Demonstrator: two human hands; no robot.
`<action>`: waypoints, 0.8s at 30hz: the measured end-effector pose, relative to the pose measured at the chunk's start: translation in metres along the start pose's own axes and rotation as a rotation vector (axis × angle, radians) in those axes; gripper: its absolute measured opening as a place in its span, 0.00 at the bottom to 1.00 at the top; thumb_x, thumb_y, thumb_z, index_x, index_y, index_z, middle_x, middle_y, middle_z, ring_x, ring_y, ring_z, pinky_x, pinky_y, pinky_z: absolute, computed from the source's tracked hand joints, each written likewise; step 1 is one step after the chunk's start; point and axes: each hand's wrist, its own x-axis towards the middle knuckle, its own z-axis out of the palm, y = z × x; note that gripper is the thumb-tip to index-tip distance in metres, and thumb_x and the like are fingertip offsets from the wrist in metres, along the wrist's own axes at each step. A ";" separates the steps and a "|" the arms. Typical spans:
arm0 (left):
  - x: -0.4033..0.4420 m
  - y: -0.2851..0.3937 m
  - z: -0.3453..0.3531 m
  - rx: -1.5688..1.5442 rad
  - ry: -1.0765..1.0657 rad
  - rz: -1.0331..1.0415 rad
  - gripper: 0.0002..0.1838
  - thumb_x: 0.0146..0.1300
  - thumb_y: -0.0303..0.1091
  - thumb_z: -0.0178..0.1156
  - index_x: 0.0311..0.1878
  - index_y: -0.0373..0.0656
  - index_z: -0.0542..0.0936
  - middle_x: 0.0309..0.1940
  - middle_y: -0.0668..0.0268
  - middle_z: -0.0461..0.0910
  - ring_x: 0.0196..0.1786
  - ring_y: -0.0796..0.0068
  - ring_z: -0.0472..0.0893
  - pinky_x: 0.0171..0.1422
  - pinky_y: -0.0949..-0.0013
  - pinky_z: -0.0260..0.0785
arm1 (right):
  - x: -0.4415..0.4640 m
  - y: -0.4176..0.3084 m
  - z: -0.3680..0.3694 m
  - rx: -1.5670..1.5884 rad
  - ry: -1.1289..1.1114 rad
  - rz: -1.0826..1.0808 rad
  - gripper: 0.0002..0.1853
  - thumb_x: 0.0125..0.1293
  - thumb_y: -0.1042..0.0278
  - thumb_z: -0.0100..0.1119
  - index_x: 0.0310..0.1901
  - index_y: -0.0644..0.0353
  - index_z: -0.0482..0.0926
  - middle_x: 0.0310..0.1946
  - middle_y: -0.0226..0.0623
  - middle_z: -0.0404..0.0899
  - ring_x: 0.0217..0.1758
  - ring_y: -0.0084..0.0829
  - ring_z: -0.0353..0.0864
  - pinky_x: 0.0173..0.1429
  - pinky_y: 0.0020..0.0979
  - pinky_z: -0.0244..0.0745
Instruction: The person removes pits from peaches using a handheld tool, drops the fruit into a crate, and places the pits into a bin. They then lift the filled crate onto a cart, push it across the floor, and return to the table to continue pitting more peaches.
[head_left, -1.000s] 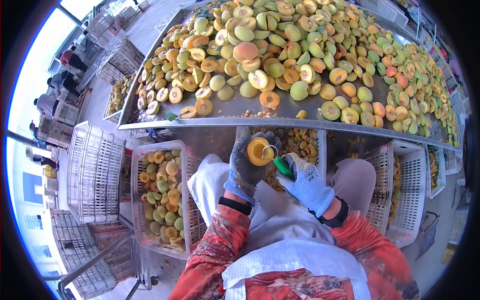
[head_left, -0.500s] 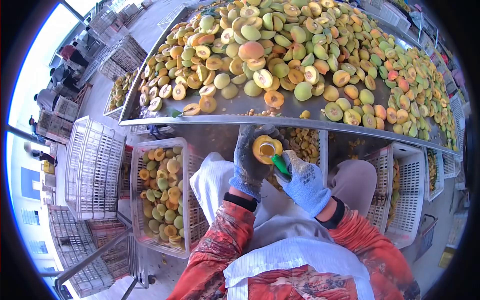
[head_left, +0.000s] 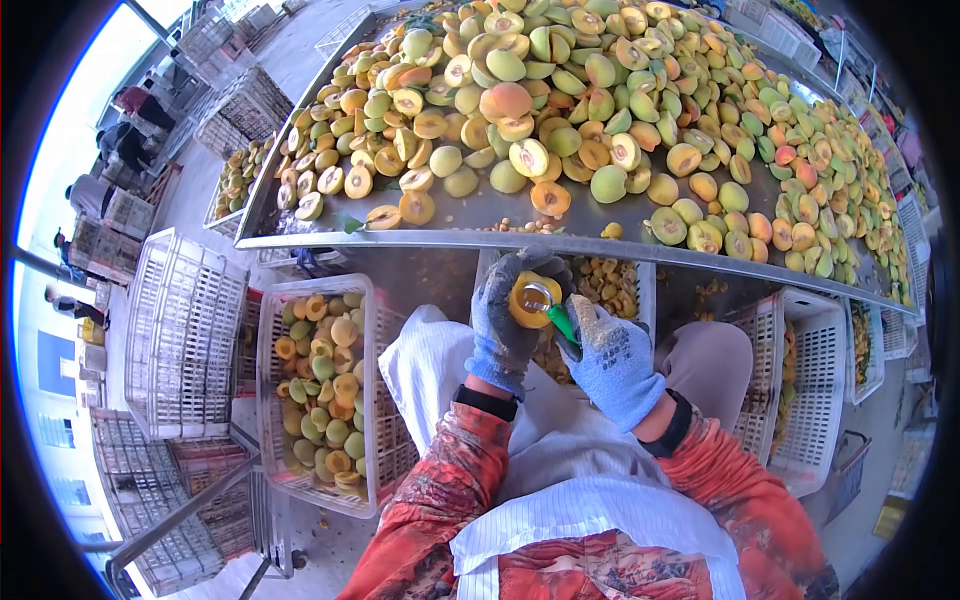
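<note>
My gloved left hand is closed around a yellow peach half, its cut face turned up towards me. In my right hand, also gloved, is a pitting spoon with a green handle. The metal loop at its tip lies against the middle of the cut face. Both hands are just below the front edge of a metal table, above my lap. Halved peaches are heaped on that table. Between my knees, partly hidden by my hands, stands a crate of small yellowish pieces.
A white plastic crate of peach halves stands left of my legs, beside tall white crates. More white crates are at my right. Several people bend over crates far left. A metal frame stands lower left.
The spoon's loop has shifted slightly within the cut face of the peach half, and the right hand has turned a little. Both hands stay in nearly the same place.
</note>
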 end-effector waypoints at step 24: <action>-0.006 0.050 -0.014 0.940 0.222 0.455 0.12 0.58 0.28 0.54 0.44 0.36 0.78 0.37 0.58 0.80 0.39 0.70 0.79 0.47 0.72 0.71 | 0.019 0.001 0.004 1.460 -0.647 0.461 0.16 0.55 0.74 0.61 0.46 0.61 0.71 0.28 0.31 0.75 0.21 0.18 0.74 0.22 0.20 0.71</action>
